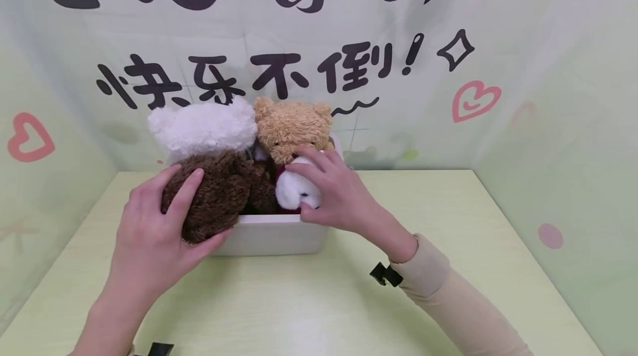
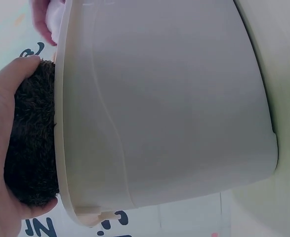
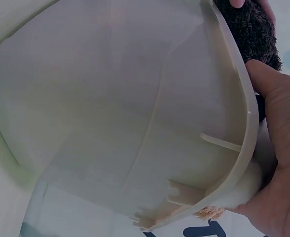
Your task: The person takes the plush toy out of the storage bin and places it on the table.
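Note:
My left hand (image 1: 149,234) grips a dark brown plush toy (image 1: 214,195) at the front left of a white plastic bin (image 1: 279,237). In the left wrist view, that brown plush (image 2: 33,138) bulges above the rim, with thumb and fingers spread round it. At the bin's front right, my right hand (image 1: 336,190) holds a small white plush toy (image 1: 294,187) with a dark eye, fingers over its top and thumb at its lower side. Behind them in the bin sit a fluffy white plush (image 1: 204,126) and a tan teddy bear (image 1: 291,126). The lower parts of the toys are hidden by the bin wall.
The bin stands on a pale wood-grain table (image 1: 399,300). Behind it hangs a light green backdrop (image 1: 399,140) with large black lettering and pink hearts, continuing along both sides. More brown plush (image 1: 261,187) shows between the two held toys.

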`<action>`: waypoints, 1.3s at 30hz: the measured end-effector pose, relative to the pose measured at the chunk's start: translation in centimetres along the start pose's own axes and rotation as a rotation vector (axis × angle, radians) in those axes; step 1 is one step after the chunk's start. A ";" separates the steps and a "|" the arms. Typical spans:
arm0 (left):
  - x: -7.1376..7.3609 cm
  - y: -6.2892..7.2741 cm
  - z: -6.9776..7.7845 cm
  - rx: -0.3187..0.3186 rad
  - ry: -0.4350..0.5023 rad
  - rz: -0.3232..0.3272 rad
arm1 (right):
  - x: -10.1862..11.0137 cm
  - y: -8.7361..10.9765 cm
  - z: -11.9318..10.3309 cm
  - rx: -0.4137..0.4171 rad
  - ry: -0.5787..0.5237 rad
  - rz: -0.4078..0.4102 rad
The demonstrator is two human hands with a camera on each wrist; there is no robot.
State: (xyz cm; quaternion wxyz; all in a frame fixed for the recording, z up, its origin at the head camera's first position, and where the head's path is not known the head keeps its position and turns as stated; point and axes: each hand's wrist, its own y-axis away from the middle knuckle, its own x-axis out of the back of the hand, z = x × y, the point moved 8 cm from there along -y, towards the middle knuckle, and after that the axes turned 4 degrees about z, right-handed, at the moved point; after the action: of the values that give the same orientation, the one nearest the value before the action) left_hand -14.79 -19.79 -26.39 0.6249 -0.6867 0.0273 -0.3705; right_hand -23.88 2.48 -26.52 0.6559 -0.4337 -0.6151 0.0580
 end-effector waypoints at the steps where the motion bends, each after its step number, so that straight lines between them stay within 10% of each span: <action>1: 0.0 0.0 0.1 -0.002 -0.003 0.006 | 0.1 0.0 -0.1 0.021 -0.005 0.021; 12: 0.1 -0.4 0.4 -0.001 -0.056 0.035 | 1.1 -0.5 -1.0 0.188 -0.056 0.163; 39: 0.0 -0.5 0.4 0.021 -0.071 0.029 | 5.7 -1.0 -1.5 0.214 -0.203 0.272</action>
State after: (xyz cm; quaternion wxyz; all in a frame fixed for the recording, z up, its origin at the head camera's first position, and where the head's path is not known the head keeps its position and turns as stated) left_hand -14.75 -19.35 -25.92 0.6382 -0.6922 0.0114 -0.3370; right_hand -21.74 4.62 -21.32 0.6188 -0.4327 -0.6042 0.2545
